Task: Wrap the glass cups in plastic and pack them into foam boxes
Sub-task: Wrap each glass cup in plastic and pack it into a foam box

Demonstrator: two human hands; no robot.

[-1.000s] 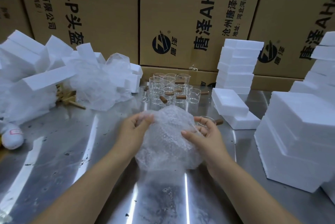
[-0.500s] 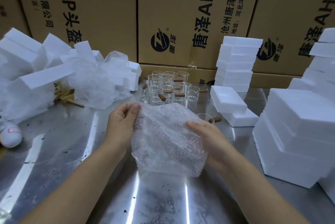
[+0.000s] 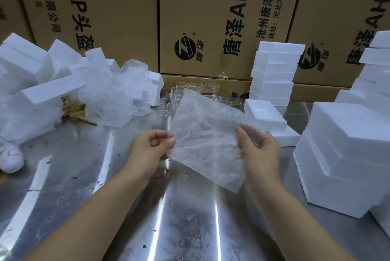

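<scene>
I hold a clear bubble-wrap sheet spread flat and tilted above the steel table. My left hand pinches its left edge. My right hand grips its right edge, fingers behind the plastic. Behind the sheet a cluster of glass cups with wooden handles stands at the table's back, partly hidden by the wrap. White foam boxes are stacked at the right, with one low foam box lying just right of the cups.
A tall stack of foam pieces stands at the back right. A heap of foam blocks and crumpled plastic fills the left. Cardboard cartons wall off the back. A white rounded object lies at the left edge.
The bubble wrap was bunched between my hands; now it is pulled open into a flat sheet and lifted, with my hands farther apart.
</scene>
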